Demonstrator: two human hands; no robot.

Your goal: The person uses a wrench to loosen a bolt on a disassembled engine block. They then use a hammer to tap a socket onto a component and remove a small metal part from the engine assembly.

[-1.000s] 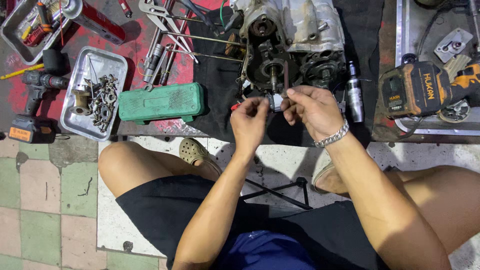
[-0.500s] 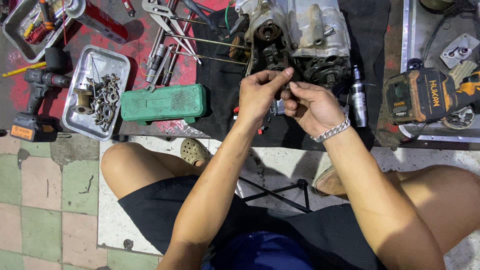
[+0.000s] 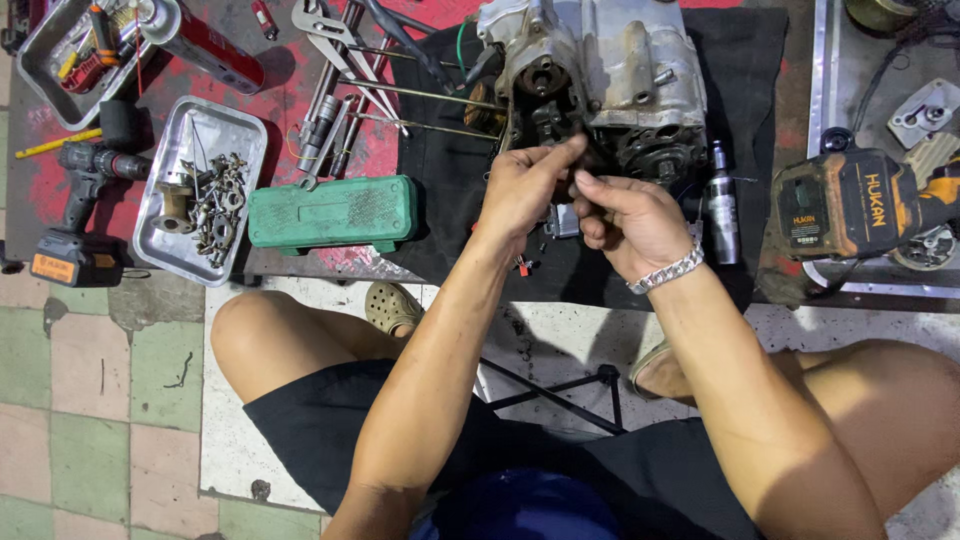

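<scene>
A greasy grey engine block [image 3: 610, 70] rests on a black cloth [image 3: 450, 200] on the low work surface. My left hand [image 3: 525, 185] reaches to the block's lower front, fingertips pinched close against it. My right hand [image 3: 625, 220], with a metal bracelet at the wrist, sits just right of it, fingers curled toward the same spot. Something small seems pinched between the two hands, but it is too hidden to name. Both hands cover the part of the block that they touch.
A green tool case [image 3: 335, 212] lies left of the cloth. A metal tray [image 3: 250, 135] holds several bolts. A cordless drill [image 3: 80, 210], wrenches [image 3: 330, 60], a small bottle [image 3: 722, 205] and an orange power tool [image 3: 850, 205] surround the block.
Both hands have moved up from the block's lower edge onto its front face and drawn closer together. A round part that showed between them earlier is now covered.
</scene>
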